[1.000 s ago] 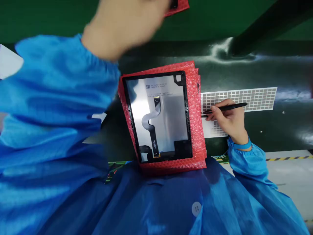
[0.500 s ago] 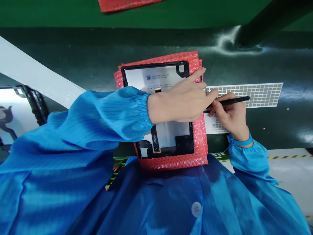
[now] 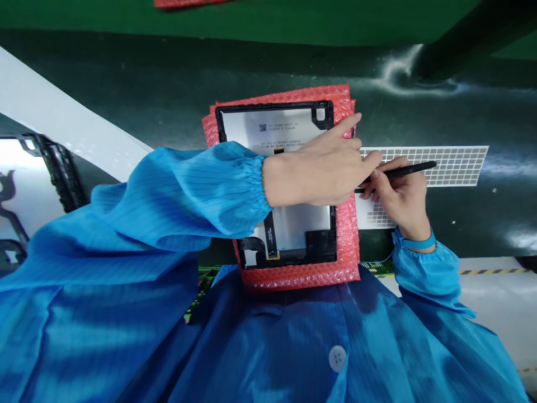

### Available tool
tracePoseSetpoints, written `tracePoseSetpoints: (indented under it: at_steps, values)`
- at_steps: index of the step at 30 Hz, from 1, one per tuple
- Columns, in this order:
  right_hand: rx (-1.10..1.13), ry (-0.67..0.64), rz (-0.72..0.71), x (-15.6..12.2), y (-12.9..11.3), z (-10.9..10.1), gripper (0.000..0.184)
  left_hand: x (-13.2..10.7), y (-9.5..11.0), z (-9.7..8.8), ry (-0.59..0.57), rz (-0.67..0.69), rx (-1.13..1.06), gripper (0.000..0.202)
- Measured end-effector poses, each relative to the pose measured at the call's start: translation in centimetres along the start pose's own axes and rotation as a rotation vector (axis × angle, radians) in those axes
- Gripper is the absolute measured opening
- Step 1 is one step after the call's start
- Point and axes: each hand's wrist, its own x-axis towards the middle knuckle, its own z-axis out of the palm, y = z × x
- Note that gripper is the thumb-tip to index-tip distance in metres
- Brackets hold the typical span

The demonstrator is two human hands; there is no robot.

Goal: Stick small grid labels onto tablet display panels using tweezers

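Note:
My left hand (image 3: 319,168) reaches across the back of a tablet screen (image 3: 289,221), a silvery panel in a black frame. Its little finger is stretched out, while the index finger bends down at the panel's right edge; the thumb is hidden, and I cannot make out what is pinched there. A slim black pen-like tool (image 3: 413,169) is gripped in my right hand (image 3: 405,196), its tip hidden near my left fingertips. Beneath both hands runs a white sheet with a grid of small grey stickers (image 3: 455,165). Red bubble wrap (image 3: 348,235) lies under the screen.
Another framed panel (image 3: 29,184) lies at the left, beside a long white strip (image 3: 71,112). A second gridded sheet (image 3: 381,217) shows below my right hand. A dark post (image 3: 457,50) rises at the back right. More red wrap (image 3: 184,3) sits at the top edge.
The view has shifted slightly, so the screen and hands appear a little further right. Both hands keep nearly the same pose, and the black tool stays in my right hand.

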Motion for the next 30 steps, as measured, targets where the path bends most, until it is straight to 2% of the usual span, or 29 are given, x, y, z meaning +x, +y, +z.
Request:
tracePoseSetpoints:
  at_steps: [7, 10, 12, 14, 17, 19, 21, 25, 30]
  values:
    - [0.071, -0.001, 0.045, 0.2, -0.6, 0.0, 0.034, 0.4, -0.1, 0.3, 0.001, 0.011, -0.006, 0.036]
    - [0.194, 0.044, 0.035, 0.2, -1.4, -0.2, 0.040, -0.3, -0.3, -0.2, 0.101, 0.004, -0.128, 0.037]
    - [0.274, 0.066, -0.001, 0.2, -2.1, -0.5, 0.037, -1.8, -0.1, -1.0, 0.212, -0.038, -0.218, 0.035]
    - [0.327, 0.065, -0.030, 0.3, -2.7, -0.6, 0.030, -4.0, 0.6, -1.9, 0.269, -0.108, -0.235, 0.033]
    - [0.362, -0.002, -0.057, 1.1, -3.7, -0.3, 0.025, -7.5, 2.1, -2.5, 0.208, -0.166, -0.149, 0.034]
    - [0.379, -0.077, -0.063, 2.0, -4.4, 0.5, 0.025, -9.2, 3.2, -2.0, 0.186, -0.165, -0.087, 0.033]
    - [0.385, -0.142, -0.055, 3.0, -5.2, 1.4, 0.025, -10.0, 3.9, -1.1, 0.220, -0.168, -0.038, 0.030]
    - [0.391, -0.204, -0.051, 4.2, -6.4, 2.9, 0.027, -10.0, 4.5, 0.2, 0.296, -0.197, 0.010, 0.033]
    - [0.380, -0.202, -0.016, 4.2, -6.4, 3.3, 0.030, -9.7, 4.5, 0.4, 0.254, -0.215, -0.003, 0.040]
